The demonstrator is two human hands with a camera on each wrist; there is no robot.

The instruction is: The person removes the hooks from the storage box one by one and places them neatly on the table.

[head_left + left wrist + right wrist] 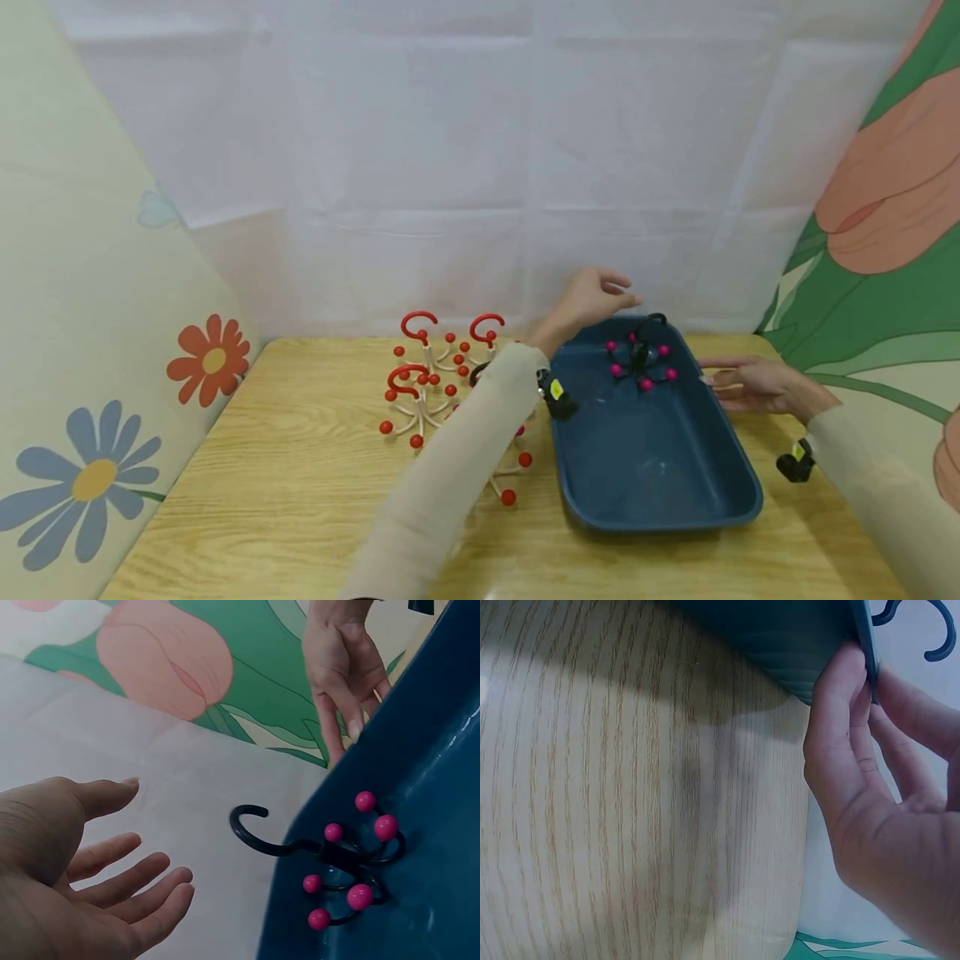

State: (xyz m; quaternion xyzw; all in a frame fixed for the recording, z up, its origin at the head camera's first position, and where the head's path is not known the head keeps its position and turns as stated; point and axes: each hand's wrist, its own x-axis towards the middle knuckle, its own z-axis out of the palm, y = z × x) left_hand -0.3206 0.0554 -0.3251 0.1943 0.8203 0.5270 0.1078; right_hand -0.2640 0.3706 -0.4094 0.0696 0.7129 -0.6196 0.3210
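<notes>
A dark blue tray (pixel 648 467) stands at the right of the table. At its far end sits a black multi-arm hanging hook (pixel 640 357) with pink ball tips; in the left wrist view its curved top reaches past the tray's rim. My left hand (pixel 592 298) hovers above the tray's far left corner, near that hook but apart from it, fingers loosely bent around nothing. The right hand (pixel 761 387) pinches the tray's right rim between thumb and fingers, as the right wrist view (pixel 900 772) shows.
Left of the tray stand several cream hanging hooks (pixel 420 408) with red tops and red ball tips, partly hidden behind my left sleeve (pixel 465 467). A white sheet (pixel 412 167) hangs behind the wooden table (pixel 300 467). A flowered wall covering (pixel 885 333) borders the right side.
</notes>
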